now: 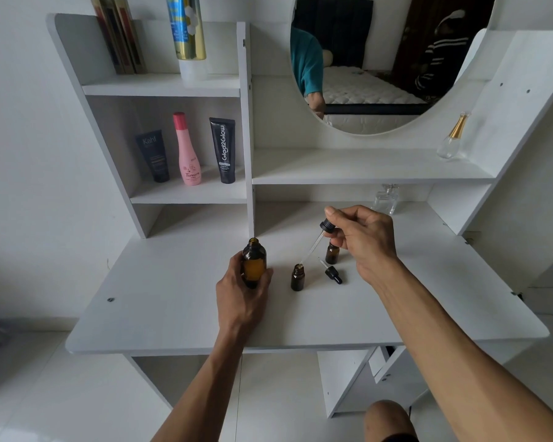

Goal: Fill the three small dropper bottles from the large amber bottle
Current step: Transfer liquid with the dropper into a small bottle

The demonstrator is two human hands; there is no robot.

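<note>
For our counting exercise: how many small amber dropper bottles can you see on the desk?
2. One small bottle stands open under the dropper tip; another small bottle stands behind it, partly hidden by the right hand. A third may be hidden.

home bedroom | white vanity desk (179, 317) | round mirror (380, 74) reflecting a mattress | shelved toiletries (187, 151)

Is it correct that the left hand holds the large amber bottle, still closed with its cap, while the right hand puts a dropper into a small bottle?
Not quite. The head view shows the large amber bottle open, its neck uncapped. The rest stands: the left hand holds it, and the right hand puts a dropper into a small bottle.
</note>
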